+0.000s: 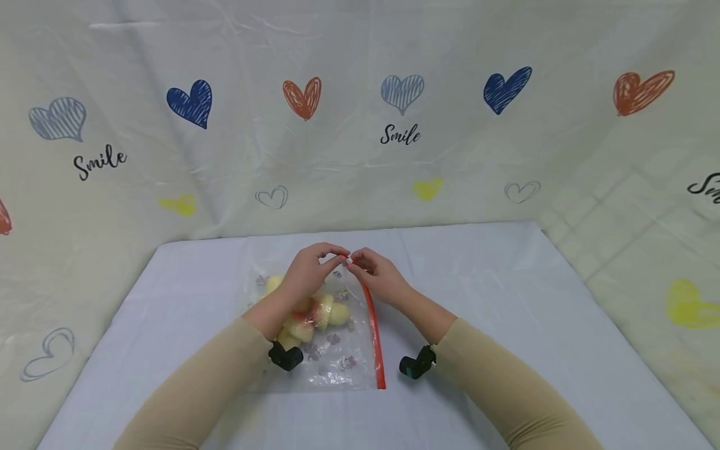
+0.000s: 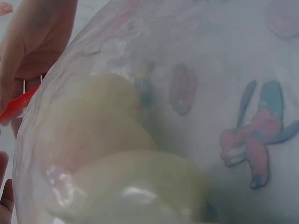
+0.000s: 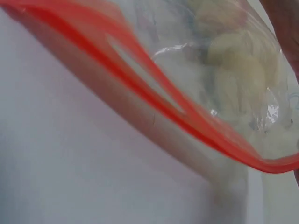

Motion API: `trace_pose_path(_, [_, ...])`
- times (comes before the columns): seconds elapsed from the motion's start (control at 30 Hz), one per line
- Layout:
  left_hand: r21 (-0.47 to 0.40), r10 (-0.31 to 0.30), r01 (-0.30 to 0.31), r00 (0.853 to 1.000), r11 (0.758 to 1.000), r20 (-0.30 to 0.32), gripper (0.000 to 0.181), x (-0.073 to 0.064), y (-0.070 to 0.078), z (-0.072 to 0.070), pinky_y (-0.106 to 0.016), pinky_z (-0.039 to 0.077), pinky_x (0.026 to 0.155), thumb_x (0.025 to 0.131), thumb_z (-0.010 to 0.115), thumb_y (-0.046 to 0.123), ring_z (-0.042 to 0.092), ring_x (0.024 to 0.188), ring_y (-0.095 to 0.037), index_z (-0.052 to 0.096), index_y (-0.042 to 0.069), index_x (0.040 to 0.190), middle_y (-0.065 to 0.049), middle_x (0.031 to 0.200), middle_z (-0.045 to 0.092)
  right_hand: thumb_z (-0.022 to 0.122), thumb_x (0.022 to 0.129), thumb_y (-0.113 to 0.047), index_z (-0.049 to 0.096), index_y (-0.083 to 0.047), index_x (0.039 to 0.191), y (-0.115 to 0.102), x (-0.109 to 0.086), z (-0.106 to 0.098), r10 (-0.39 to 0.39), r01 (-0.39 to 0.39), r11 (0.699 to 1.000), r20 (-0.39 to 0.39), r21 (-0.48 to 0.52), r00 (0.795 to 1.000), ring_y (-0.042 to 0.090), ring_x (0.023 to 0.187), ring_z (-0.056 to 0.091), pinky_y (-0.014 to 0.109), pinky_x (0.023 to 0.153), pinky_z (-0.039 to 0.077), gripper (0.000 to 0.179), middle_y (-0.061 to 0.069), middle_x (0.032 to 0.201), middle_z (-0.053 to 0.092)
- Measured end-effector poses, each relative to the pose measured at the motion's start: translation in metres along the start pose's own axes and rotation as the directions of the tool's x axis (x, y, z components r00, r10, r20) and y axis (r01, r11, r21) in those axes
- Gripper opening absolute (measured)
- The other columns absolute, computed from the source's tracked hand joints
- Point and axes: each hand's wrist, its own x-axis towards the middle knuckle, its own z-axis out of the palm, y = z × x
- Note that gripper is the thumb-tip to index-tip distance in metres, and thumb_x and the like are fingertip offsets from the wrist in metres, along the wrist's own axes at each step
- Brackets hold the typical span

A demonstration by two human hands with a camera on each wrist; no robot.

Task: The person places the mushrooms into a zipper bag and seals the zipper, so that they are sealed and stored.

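A clear zip bag [image 1: 337, 372] with small printed figures lies on the table, its red zip strip [image 1: 374, 337] along the right side. Inside sits a pale yellow, rounded object [image 1: 339, 314] with a pinkish-red middle; its kind is unclear through the plastic. At the strip's far end, my left hand [image 1: 306, 270] pinches the bag's edge beside a small white zip slider [image 1: 349, 260]. Facing it, my right hand [image 1: 385, 276] pinches the slider between thumb and fingers. In the right wrist view the red strip [image 3: 154, 100] shows a narrow gap between its two edges.
A white cloth covers the table [image 1: 495, 300]. Behind it hangs a pale backdrop [image 1: 349, 156] printed with hearts and the word Smile. A black wrist camera [image 1: 285, 356] is on the left wrist, another black camera [image 1: 417, 362] on the right.
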Motion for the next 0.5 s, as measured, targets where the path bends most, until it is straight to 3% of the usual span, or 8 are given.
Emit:
trace_pose_path(0.27, [-0.032, 0.011, -0.01, 1.0, 0.999, 0.004, 0.018, 0.002, 0.003, 0.0, -0.044, 0.044, 0.101, 0.098, 0.063, 0.03, 0.057, 0.116, -0.019, 0.072, 0.019, 0.109, 0.004, 0.112, 0.069, 0.063, 0.099, -0.029, 0.067, -0.012, 0.109, -0.015, 0.0, 0.0, -0.084, 0.073, 0.99, -0.082, -0.123, 0.993, 0.019, 0.099, 0.067, 0.04, 0.089, 0.054, 0.02, 0.001, 0.105, 0.072])
trace_pose_path(0.5, [-0.072, 0.005, -0.005, 1.0, 0.997, -0.002, 0.014, 0.0, 0.006, 0.002, -0.048, 0.042, 0.102, 0.1, 0.06, 0.025, 0.055, 0.118, -0.02, 0.069, 0.016, 0.106, 0.001, 0.11, 0.067, 0.06, 0.1, -0.027, 0.063, -0.012, 0.103, -0.017, -0.001, 0.002, -0.116, 0.104, 0.984, -0.072, -0.147, 0.991, 0.019, 0.098, 0.065, 0.04, 0.087, 0.054, 0.016, 0.003, 0.106, 0.072])
